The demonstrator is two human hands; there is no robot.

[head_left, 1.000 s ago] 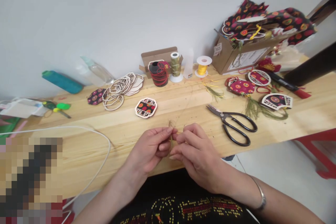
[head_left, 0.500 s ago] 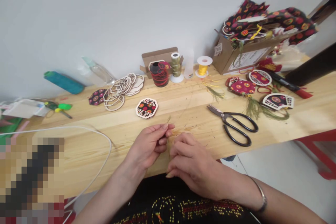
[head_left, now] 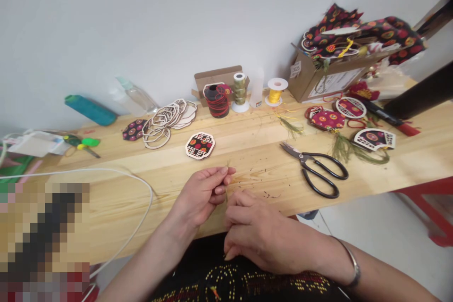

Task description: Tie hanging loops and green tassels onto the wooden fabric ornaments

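Thin olive-green threads (head_left: 228, 164) stick up from the pinched thumb and forefinger of my left hand (head_left: 205, 193). They run down toward my right hand (head_left: 255, 231), whose curled fingers are closed on their lower part, just above my lap. The far end of the threads is hidden behind the right fingers. Beyond my left hand lies an octagonal wooden-framed patterned piece (head_left: 200, 146). Black-handled scissors (head_left: 313, 167) rest to the right of my hands, blades slightly parted and pointing toward the wall.
Stacked wooden frames (head_left: 166, 120), a red cord spool (head_left: 217, 101), a green thread spool (head_left: 239, 92) and a yellow spool (head_left: 275, 92) line the back. A cardboard box (head_left: 329, 80) stands right, near finished ornaments (head_left: 374, 139). A white cable (head_left: 146, 207) curves across the left.
My right hand has moved slightly down toward my lap, and more of the threads shows between the hands. My left hand keeps its pinch. The view has shifted slightly.
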